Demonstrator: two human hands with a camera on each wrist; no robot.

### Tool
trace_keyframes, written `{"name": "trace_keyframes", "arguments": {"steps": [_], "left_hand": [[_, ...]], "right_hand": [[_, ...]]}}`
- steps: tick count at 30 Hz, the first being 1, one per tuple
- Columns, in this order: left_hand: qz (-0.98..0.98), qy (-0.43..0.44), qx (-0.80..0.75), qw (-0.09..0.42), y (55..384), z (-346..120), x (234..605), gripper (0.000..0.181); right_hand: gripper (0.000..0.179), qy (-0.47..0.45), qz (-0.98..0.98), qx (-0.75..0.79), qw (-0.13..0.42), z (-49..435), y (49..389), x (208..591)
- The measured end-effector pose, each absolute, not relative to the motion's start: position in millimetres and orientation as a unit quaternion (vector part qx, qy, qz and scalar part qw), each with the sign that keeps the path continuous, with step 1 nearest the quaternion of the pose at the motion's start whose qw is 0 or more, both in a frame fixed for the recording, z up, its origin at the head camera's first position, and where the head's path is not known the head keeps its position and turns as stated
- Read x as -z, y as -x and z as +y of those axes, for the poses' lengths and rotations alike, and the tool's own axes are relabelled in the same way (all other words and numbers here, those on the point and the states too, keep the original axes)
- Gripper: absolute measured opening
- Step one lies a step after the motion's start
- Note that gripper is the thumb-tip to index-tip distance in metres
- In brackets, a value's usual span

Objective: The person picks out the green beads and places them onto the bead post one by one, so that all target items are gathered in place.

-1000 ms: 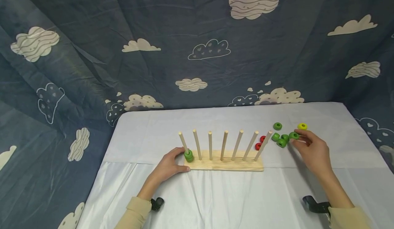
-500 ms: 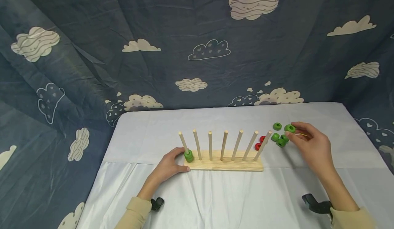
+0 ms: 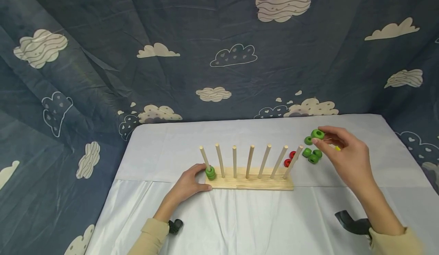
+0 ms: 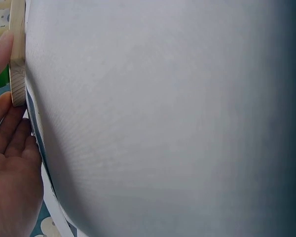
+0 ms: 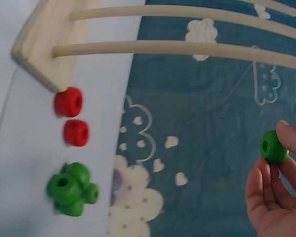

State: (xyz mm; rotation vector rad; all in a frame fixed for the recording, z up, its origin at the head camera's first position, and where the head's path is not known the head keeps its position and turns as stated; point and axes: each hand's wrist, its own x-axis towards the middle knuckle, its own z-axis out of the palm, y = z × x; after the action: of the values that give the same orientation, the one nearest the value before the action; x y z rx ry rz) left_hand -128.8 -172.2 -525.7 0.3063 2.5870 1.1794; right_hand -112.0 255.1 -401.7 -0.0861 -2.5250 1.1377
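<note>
Between its thumb and fingers my right hand (image 3: 348,159) pinches a green bead (image 3: 317,134), lifted above the loose beads, with its hole visible. The right wrist view shows the same held bead (image 5: 273,147) against the cloth. At the left end of a wooden peg board (image 3: 253,185), my left hand (image 3: 186,184) grips the base, thumb at the front edge and index finger near the back corner. A small stack of green beads (image 3: 210,174) sits on the leftmost peg. In the left wrist view, the board's end (image 4: 18,81) lies between thumb and fingers.
Several green beads (image 3: 313,158) lie loose right of the board, and another green bead (image 3: 308,140) lies behind them. Two red beads (image 3: 287,163) lie behind the right end peg. A yellow bead (image 3: 337,148) is partly hidden by my right hand. Upright pegs (image 3: 249,161) line the board.
My right hand has raised the green bead up and to the left, away from the loose group. My left hand and the peg board have stayed still.
</note>
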Motion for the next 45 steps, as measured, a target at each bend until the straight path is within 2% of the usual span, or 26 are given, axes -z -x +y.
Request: {"name": "trace_keyframes", "arguments": {"steps": [18, 32, 45], "left_hand": [[0.895, -0.109, -0.409, 0.141, 128.2, -172.7, 524.3, 0.07], [0.896, -0.109, -0.408, 0.14, 128.7, -173.1, 526.0, 0.07], [0.897, -0.109, -0.404, 0.14, 128.5, -172.1, 524.9, 0.071]], "right_hand": [[0.045, -0.074, -0.887, -0.397, 0.224, 220.4, 105.8, 353.7], [0.052, -0.165, -0.873, -0.396, 0.231, 191.5, 106.6, 338.6], [0.048, -0.235, -0.856, -0.409, 0.214, 165.1, 113.8, 331.3]]}}
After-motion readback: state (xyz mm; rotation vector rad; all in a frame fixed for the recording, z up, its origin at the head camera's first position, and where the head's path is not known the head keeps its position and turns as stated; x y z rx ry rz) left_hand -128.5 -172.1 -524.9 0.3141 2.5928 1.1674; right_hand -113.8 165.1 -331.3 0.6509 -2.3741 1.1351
